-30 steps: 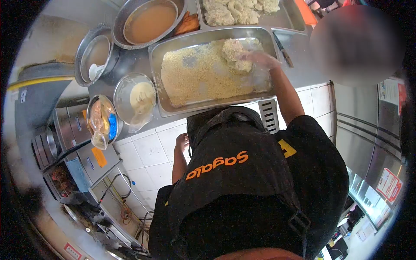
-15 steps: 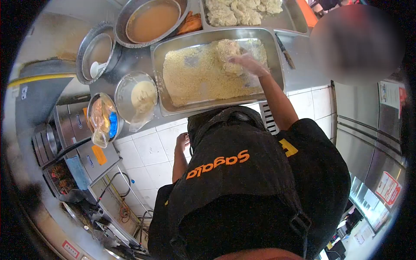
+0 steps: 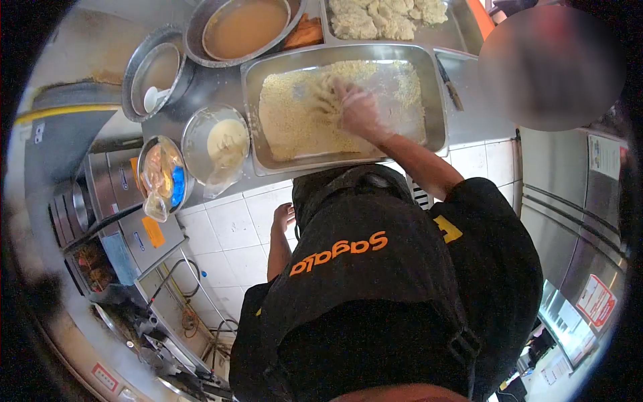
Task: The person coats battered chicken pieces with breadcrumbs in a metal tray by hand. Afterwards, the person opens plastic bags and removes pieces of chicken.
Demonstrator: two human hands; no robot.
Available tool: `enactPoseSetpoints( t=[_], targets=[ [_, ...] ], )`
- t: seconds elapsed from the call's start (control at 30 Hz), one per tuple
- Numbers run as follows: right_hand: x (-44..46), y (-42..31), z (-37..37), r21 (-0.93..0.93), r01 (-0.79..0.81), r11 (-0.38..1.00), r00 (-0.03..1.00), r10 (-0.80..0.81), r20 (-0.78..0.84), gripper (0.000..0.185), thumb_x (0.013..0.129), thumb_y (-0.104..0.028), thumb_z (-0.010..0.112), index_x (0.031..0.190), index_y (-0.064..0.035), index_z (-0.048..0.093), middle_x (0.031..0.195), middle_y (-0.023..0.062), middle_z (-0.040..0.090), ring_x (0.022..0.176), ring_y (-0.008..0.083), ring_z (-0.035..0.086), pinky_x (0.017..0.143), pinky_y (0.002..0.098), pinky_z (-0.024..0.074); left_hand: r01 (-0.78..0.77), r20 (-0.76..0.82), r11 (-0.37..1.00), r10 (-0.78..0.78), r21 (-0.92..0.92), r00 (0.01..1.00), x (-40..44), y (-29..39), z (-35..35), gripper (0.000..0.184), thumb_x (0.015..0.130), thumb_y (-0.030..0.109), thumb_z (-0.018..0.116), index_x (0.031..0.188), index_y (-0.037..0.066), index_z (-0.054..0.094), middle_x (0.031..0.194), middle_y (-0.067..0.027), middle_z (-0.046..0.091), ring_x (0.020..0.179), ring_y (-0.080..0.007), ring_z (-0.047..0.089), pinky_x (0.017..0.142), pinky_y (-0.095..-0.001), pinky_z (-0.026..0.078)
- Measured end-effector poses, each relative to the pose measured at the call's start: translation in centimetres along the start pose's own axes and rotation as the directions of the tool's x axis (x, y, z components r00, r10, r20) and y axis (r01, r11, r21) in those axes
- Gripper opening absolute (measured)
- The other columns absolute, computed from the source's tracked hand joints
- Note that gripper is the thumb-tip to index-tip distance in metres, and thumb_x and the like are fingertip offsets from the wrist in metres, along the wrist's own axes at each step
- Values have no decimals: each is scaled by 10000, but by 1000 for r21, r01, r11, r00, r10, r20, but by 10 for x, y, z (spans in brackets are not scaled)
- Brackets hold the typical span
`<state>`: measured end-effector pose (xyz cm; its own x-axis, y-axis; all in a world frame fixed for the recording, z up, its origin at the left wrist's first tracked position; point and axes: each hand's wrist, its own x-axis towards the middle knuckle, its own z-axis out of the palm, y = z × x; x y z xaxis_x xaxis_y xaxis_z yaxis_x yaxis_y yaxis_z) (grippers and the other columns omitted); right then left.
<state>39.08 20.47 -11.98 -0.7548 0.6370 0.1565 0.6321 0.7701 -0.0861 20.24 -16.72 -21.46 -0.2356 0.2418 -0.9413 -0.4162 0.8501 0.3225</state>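
Note:
My right hand (image 3: 362, 110), in a thin clear glove, reaches down into a large steel tray (image 3: 435, 127) spread with pale, coarse crumbs (image 3: 295, 120). Its fingers look spread and dig into the crumbs, where they are partly blurred by motion. Around them the crumbs are ridged in streaks; I cannot tell whether anything lies beneath. My left hand (image 3: 284, 216) hangs low beside the black apron (image 3: 375, 228), away from the counter, its fingers loosely apart and nothing visible in them.
Behind stands a tray (image 3: 462, 43) of pale coated pieces (image 3: 388, 17). A knife (image 3: 450, 84) lies right of the crumb tray. To the left are a pot of brownish liquid (image 3: 244, 30), a bowl with a white scoop (image 3: 154, 99), a bowl of pale powder (image 3: 228, 141) and a bag-lined bowl (image 3: 161, 177).
The crumb-coated piece that was in my right hand is no longer visible. That hand has shifted left and lower into the crumbs. My left hand stays put; the view shifts slightly.

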Motion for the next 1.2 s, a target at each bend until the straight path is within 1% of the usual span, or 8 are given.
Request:
enactPoseSetpoints(
  t=[0.1,0.37,0.63,0.87,0.97,1.07,1.13,1.2],
  targets=[
    [-11,-38,-49,-254,-198,947,960,240,146,964,561,-528,681,1306,-68,278,1181,208,434,1059,301,424,884,451,307,41,11,998,-40,-49,999,14,-9,-7,282,865,253,368,1064,108,504,931,-27,549,857,-179,521,764,-374,427],
    [-17,-20,-55,242,-39,970,996,59,-74,919,552,-503,709,1294,-132,311,1194,236,358,1000,397,461,804,470,410,30,54,997,-35,76,998,18,-25,-8,269,805,320,474,1000,148,542,914,24,560,851,-145,518,767,-372,382],
    [-5,1,-40,252,-357,899,890,246,384,828,543,-354,741,1247,-109,380,1139,241,426,951,373,511,809,389,439,-89,86,996,89,0,992,13,-15,-2,263,811,297,469,1007,145,556,944,22,554,852,-143,508,768,-380,385],
    [11,41,-52,629,-448,636,885,217,411,713,529,-331,733,1141,-49,498,1068,171,555,979,226,533,843,311,420,-99,135,995,99,-4,986,24,-15,-3,275,811,273,466,1026,121,545,923,5,540,859,-147,495,777,-359,388],
    [15,62,-52,726,-561,398,779,-45,626,679,577,-338,715,1127,-8,494,1035,154,576,934,207,549,832,293,425,-138,137,990,137,4,981,14,-20,0,270,806,284,470,1015,128,542,884,18,539,832,-138,491,764,-357,388],
    [13,61,-48,612,-485,625,782,-3,623,624,648,-341,668,1117,27,486,973,170,590,877,210,564,820,286,430,-155,128,988,155,-11,980,16,-24,3,245,807,279,469,988,134,545,841,34,532,798,-127,487,737,-344,395],
    [1,47,-31,311,-238,920,902,91,421,550,686,-278,612,1120,36,484,955,174,590,835,226,564,794,282,437,-157,132,988,156,1,979,-3,-16,6,241,811,273,464,987,133,549,840,34,531,794,-127,488,727,-337,399],
    [-8,37,-6,-37,-58,998,984,63,167,495,736,-248,539,1149,16,468,854,171,590,719,226,560,678,302,443,-52,59,997,49,53,997,-1,-6,13,233,818,255,454,982,125,558,870,24,537,799,-133,492,711,-328,407]
  ],
)
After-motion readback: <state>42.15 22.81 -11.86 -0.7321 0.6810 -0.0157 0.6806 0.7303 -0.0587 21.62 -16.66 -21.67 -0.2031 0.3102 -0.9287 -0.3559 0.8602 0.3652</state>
